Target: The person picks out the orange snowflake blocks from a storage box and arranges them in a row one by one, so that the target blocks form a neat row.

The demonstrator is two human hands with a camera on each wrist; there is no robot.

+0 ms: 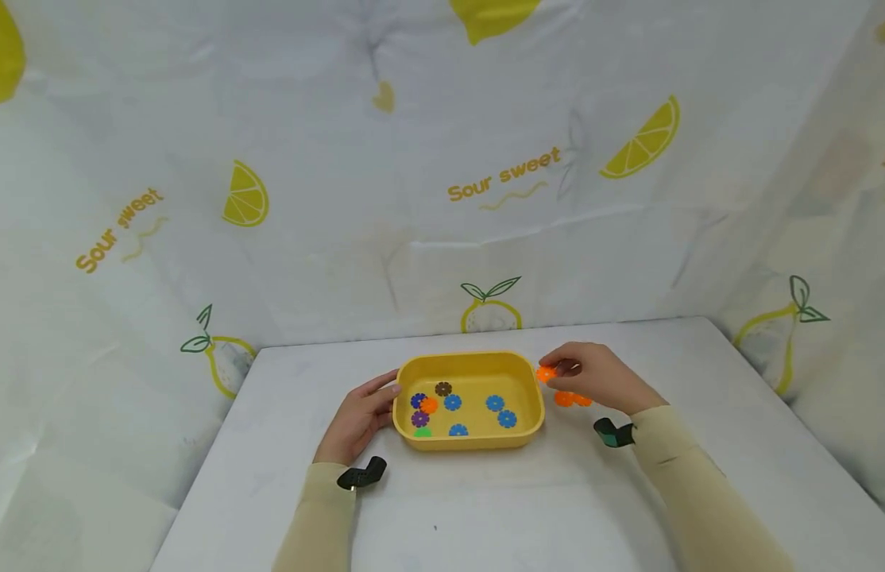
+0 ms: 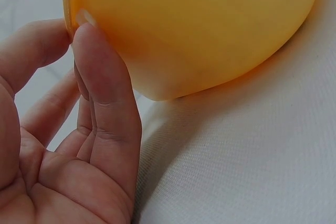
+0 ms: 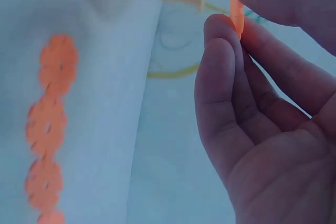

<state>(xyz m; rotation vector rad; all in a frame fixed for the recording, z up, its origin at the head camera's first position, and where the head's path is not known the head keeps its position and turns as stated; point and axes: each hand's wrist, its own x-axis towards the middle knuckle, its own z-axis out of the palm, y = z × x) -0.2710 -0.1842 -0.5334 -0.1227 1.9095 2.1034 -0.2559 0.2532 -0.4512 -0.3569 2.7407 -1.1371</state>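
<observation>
A yellow plastic tub (image 1: 471, 442) stands on the table with several snowflake discs inside, among them blue discs (image 1: 495, 403), a brown disc (image 1: 443, 388), a purple disc (image 1: 419, 419), a green one (image 1: 423, 432) and an orange one (image 1: 429, 405). At its left end my left hand (image 1: 358, 419) pinches the rim between thumb and fingers. Just beyond the right end, my right hand (image 1: 596, 373) holds an orange snowflake disc (image 3: 237, 17) between thumb and fingertips, seen edge-on in the right wrist view. Below that hand, more orange discs (image 3: 46, 127) lie in a row; I cannot tell whether they are joined.
A white cloth covers the table (image 1: 485, 508), and a white curtain (image 1: 385, 262) with lemon prints hangs behind it and at both sides. Each wrist carries a black strap-like device (image 1: 362, 474). A tiny dark speck (image 1: 435, 527) lies near the front.
</observation>
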